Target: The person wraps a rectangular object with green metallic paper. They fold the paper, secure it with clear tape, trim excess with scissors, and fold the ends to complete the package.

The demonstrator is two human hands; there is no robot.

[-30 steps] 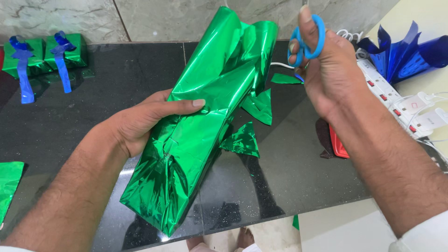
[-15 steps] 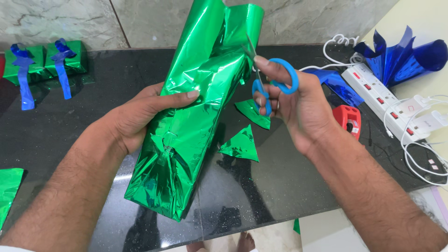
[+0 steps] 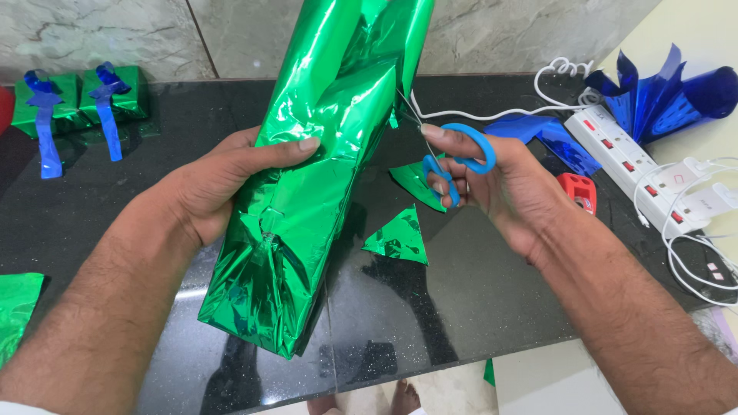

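Tabletop: black polished stone, carrying everything below; landmark throughout is the green foil-wrapped package.
Green foil-wrapped package: long, tilted, lower end resting on the tabletop, upper end rising out of view.
Left hand: closed around the package's middle, thumb pressed across its front.
Right hand: just right of the package, gripping the blue-handled scissors, fingers through the loops, blade tips touching the package's loose right edge.
White power strip: well right of the package, cables trailing.
Blue foil roll: far right of the package, beyond the strip.
Small wrapped boxes: far left of the package, green with blue ribbons.
Green foil offcuts: just right of the package's base.
Red tape dispenser: right of the package, past the scissors.
Risk: likely a ragged or overlong cut if the crinkled foil slips under the thumb; blades close to the wrapped content.
Change: half a second ago, scissors a touch higher; now lowered, tips into the foil edge; package tilted slightly more upright.
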